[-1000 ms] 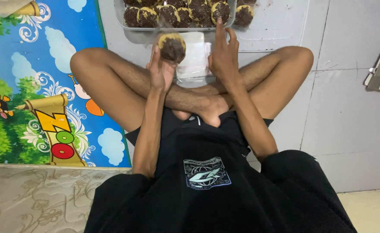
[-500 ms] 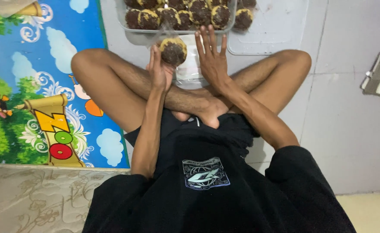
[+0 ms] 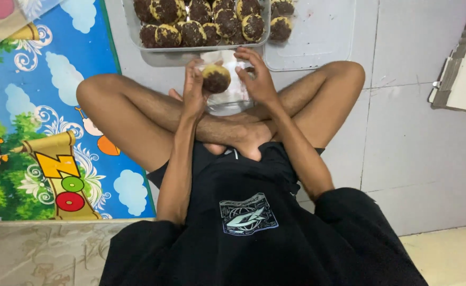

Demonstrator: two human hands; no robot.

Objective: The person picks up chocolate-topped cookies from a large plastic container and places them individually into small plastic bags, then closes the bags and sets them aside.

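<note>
R hand [image 3: 256,79] came back from tray [image 3: 137,29] to jar [image 3: 227,98], fingers grasping it; L hand [image 3: 193,87] fingers hold cookie [image 3: 215,78] over it.

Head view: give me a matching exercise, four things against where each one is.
Things:
1. single cookie
2. clear tray of cookies
3. play mat
4. clear lid

Places:
A. flat on the tiles, right of the tray
B. at the left hand's fingertips, above a clear cup
C. floor on the left, under the knee
D. top of the picture, in front of the crossed legs

Pairs: 1-B, 2-D, 3-C, 4-A
</note>
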